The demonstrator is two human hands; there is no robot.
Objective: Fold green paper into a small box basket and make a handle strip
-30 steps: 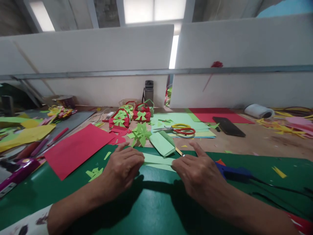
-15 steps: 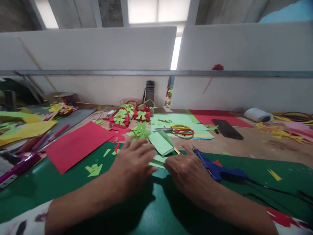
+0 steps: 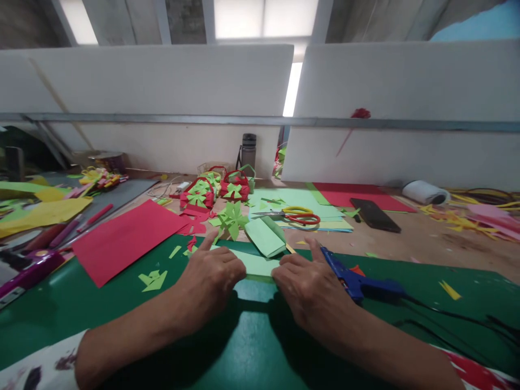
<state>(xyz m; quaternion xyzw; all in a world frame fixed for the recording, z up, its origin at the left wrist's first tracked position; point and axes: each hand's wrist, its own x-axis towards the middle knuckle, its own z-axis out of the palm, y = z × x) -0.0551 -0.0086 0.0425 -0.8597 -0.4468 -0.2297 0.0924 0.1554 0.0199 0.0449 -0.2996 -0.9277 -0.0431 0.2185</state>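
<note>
Both my hands press on a light green paper strip (image 3: 257, 265) lying on the green cutting mat (image 3: 252, 336). My left hand (image 3: 209, 279) has its fingers curled onto the strip's left end, with the index finger stretched forward. On the right end rests my right hand (image 3: 309, 284), fingers bent and pinching the paper's near edge. A folded light green paper piece (image 3: 265, 236) lies just beyond the strip. Right beside my right hand lies a blue glue gun (image 3: 357, 280).
A red paper sheet (image 3: 125, 238) lies at left, a green paper star (image 3: 231, 218) and red-green paper baskets (image 3: 217, 192) behind. Scissors (image 3: 298, 215) rest on green sheets, a black phone (image 3: 374, 214) to the right. Paper scraps, a purple tool (image 3: 28, 273) and a bottle (image 3: 248, 151) surround.
My hands slid together along the green strip, then settled on its two ends, and the paper now lies flatter and shorter between them. The glue gun came into view beside my right hand.
</note>
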